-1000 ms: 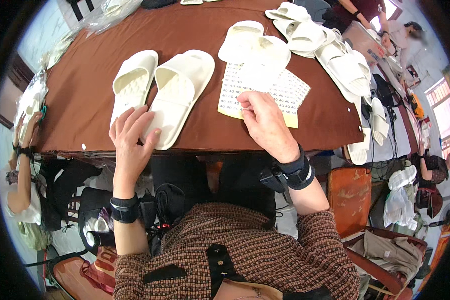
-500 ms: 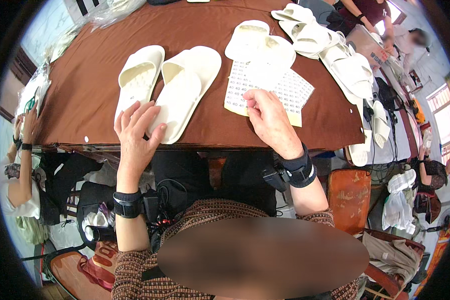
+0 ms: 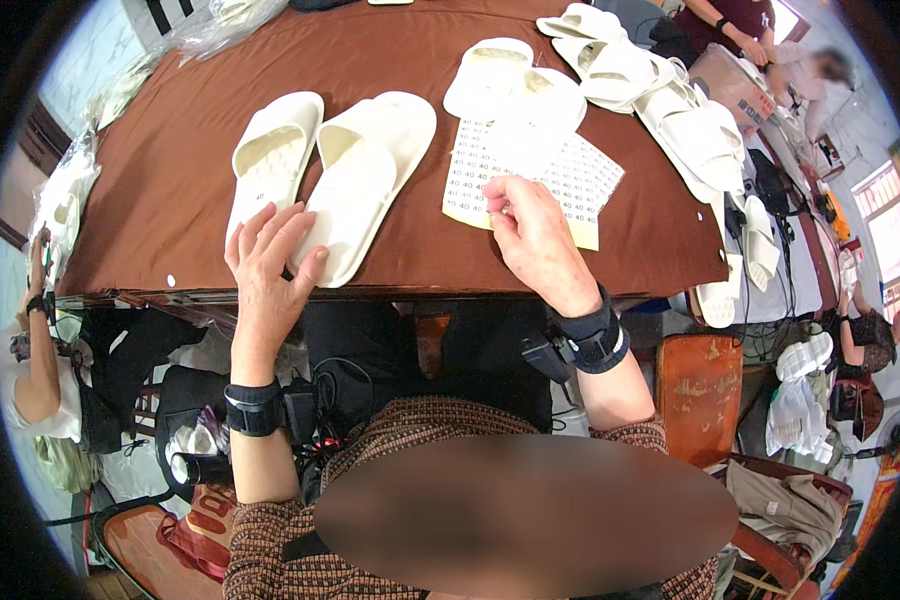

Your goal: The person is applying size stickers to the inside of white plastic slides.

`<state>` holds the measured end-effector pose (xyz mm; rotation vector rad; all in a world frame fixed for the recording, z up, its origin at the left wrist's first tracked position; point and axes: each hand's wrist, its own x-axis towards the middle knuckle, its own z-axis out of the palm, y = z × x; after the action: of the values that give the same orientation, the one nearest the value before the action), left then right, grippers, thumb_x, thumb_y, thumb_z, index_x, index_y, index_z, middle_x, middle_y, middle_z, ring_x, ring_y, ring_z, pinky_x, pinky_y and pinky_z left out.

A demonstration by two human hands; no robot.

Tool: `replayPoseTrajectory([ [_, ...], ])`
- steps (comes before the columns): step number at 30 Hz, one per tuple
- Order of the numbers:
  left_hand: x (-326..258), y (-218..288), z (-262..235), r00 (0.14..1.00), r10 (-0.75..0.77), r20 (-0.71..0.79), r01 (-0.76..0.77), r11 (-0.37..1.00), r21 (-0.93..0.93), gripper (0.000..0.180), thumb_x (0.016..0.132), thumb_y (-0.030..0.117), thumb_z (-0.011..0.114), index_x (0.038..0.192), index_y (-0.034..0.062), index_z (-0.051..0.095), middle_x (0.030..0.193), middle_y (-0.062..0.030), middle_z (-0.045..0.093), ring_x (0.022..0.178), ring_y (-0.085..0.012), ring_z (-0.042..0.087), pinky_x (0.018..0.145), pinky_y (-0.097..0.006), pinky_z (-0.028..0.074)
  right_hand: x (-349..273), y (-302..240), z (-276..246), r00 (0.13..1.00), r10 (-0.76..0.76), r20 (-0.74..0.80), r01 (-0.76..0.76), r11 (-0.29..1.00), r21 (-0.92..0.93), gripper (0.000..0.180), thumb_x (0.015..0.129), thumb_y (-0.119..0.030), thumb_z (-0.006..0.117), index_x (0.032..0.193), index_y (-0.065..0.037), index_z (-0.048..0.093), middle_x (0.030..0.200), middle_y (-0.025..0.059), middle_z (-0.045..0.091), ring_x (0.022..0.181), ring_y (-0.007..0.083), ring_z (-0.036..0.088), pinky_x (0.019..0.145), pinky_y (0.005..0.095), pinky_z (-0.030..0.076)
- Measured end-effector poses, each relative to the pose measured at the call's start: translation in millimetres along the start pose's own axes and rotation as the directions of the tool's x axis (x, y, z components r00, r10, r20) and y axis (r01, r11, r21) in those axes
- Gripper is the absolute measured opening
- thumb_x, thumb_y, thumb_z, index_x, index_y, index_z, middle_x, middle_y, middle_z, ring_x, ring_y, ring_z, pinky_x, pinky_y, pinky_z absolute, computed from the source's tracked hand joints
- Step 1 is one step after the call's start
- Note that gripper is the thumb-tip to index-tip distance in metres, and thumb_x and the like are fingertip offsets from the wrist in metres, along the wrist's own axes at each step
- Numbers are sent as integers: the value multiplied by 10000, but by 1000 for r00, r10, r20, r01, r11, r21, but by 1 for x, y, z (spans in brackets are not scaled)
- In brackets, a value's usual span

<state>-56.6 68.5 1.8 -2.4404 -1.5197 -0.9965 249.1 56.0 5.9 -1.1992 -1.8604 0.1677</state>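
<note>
Two white slippers lie side by side in front of me, a left one [image 3: 281,128] and a right one [image 3: 362,205]. Spread over their near ends, my left hand [image 3: 270,260] has its fingers apart and fingertips touching the slippers. A small printed mark shows on the insole of the left slipper. My right hand [image 3: 538,240] is over a white sticker sheet [image 3: 467,180] with rows of small print. Its thumb and index finger are pinched together; whatever may be between them is too small to make out. A second sticker sheet [image 3: 598,172] sits partly under the first.
Another pair of white slippers [image 3: 490,75] overlaps the sheets' far edge. More white slippers [image 3: 695,135] line the right side of the brown-covered table [image 3: 170,190]. Clear plastic bags [image 3: 225,30] lie at the far left edge. Co-workers' hands show on both sides.
The view has shifted slightly. My left hand stays on the slippers, and my right hand remains pinched over the sticker sheet, its fingers barely moved.
</note>
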Motion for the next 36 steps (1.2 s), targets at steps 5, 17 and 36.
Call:
replayPoseTrajectory([
  [5, 0, 0, 0, 1000, -1, -2, 1, 1000, 11, 351, 842, 292, 662, 1139, 105, 667, 1235, -51, 633, 1267, -283, 467, 1115, -455, 221, -1, 1, 1, 1000, 19, 8, -19, 1000, -2, 252, 769, 66, 603, 995, -24, 536, 842, 129, 591, 818, 322, 586, 737, 425, 474],
  [17, 0, 1, -2, 1000, -5, 11, 5, 1000, 12, 353, 854, 291, 656, 1146, 94, 667, 1247, -65, 628, 1280, -282, 458, 1122, -450, 210, -2, -1, 0, 1000, -15, 1, 15, 996, -88, 238, 774, 56, 603, 988, -18, 529, 877, 150, 592, 840, 342, 572, 760, 434, 461],
  [36, 0, 0, -1, 1000, -1, 15, 1, 1000, 12, 364, 834, 276, 665, 1154, 103, 661, 1250, -54, 626, 1278, -283, 456, 1122, -458, 213, -3, 0, 1, 999, -25, -25, 23, 997, -79, 223, 775, 51, 598, 969, -18, 513, 870, 158, 581, 833, 355, 568, 743, 440, 455],
])
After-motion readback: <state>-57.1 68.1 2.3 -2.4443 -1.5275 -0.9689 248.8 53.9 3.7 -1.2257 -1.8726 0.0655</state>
